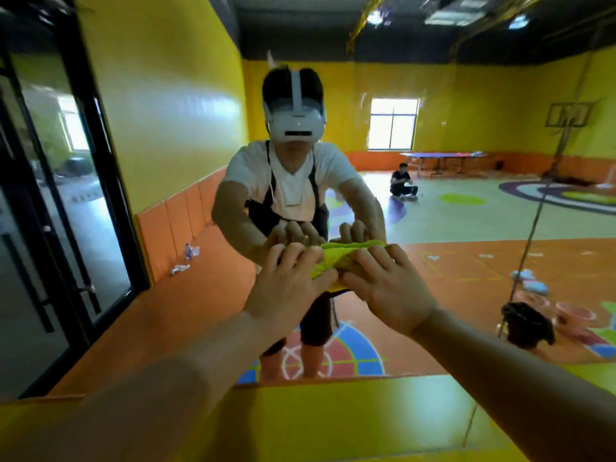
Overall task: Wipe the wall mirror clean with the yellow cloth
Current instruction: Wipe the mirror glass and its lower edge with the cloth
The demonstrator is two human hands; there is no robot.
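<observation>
The yellow cloth [336,260] is bunched into a short band and held against the wall mirror [466,211], near the middle of the view and somewhat above the glass's lower edge; its long axis runs from 9 o'clock to 3 o'clock; the left hand [293,285] covers the 9 o'clock end and the right hand [390,288] the 3 o'clock end, so the cloth lies at 12 o'clock from both palms, under the fingers rather than beyond them; the left fingers [293,258] and the right fingers [376,258] are stretched out and spread, pressing flat on the fabric with nothing curled round it, and the two thumbs nearly meet over its lower middle; the reflected fingertips [301,233] sit just past the cloth at 12 o'clock, which suggests it is hard against the glass; neither hand looks nearer than the other, both being level; judged from this, the stroke can run either way along the band's axis, with far more glass lying toward 12 and 3 o'clock than toward 6.
</observation>
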